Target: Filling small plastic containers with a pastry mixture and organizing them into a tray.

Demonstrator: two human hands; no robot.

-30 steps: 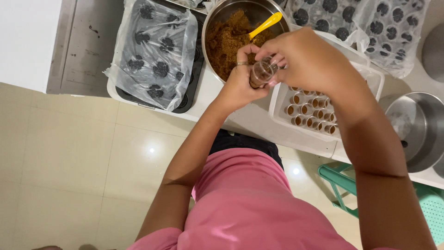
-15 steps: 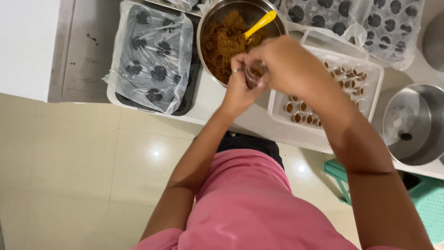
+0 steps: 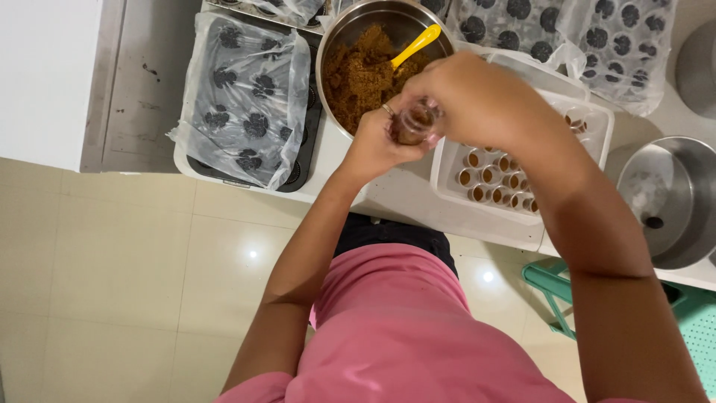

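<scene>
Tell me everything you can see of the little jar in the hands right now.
The small clear jar looks like glass or plastic and holds brown crumbly filling. It is held above the counter between the steel bowl and the white tray. The left hand grips it from below; the right hand covers its top, so lid and rim are hidden.

Small cup pinched between my left hand and right hand: clear, glossy plastic over a brown, grainy filling. Mixing bowl is brushed metal, holding coarse, crumbly brown mix and a smooth, shiny yellow plastic spoon; white plastic tray looks smooth and semi-matt. Dark baking pan sits under thin, crinkled, glossy plastic film; metal pot satin grey, floor tiles glossy, my pink shirt soft matt cloth.
</scene>
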